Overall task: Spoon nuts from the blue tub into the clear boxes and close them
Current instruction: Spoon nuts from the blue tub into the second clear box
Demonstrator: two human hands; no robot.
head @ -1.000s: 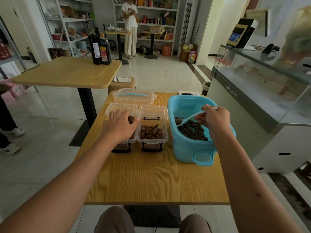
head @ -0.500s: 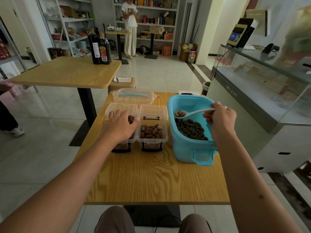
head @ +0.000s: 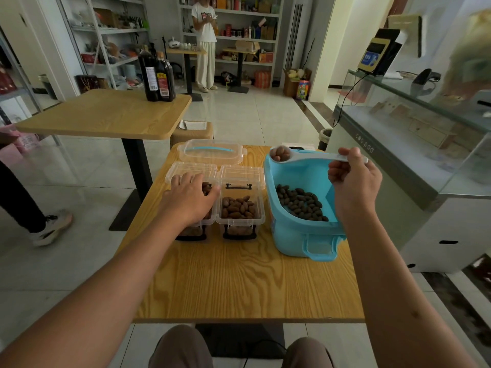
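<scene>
Now my right hand point(head: 354, 181) pinches the spoon point(head: 316, 156) handle — nuts in the bowl beyond it, above the blue tub point(head: 300, 235). Left hand point(head: 190, 197) rests flat on the left clear box point(head: 191, 176) — apparently not gripping.

The scene is dimly and evenly lit; soft daylight is reflected as pale glare on the glossy white floor tiles point(head: 265, 115) beyond the hands. Only faint shadows are cast on the wooden desk point(head: 247, 282). Straight lines are bowed toward the edges, and the far right corner is smeared.
</scene>
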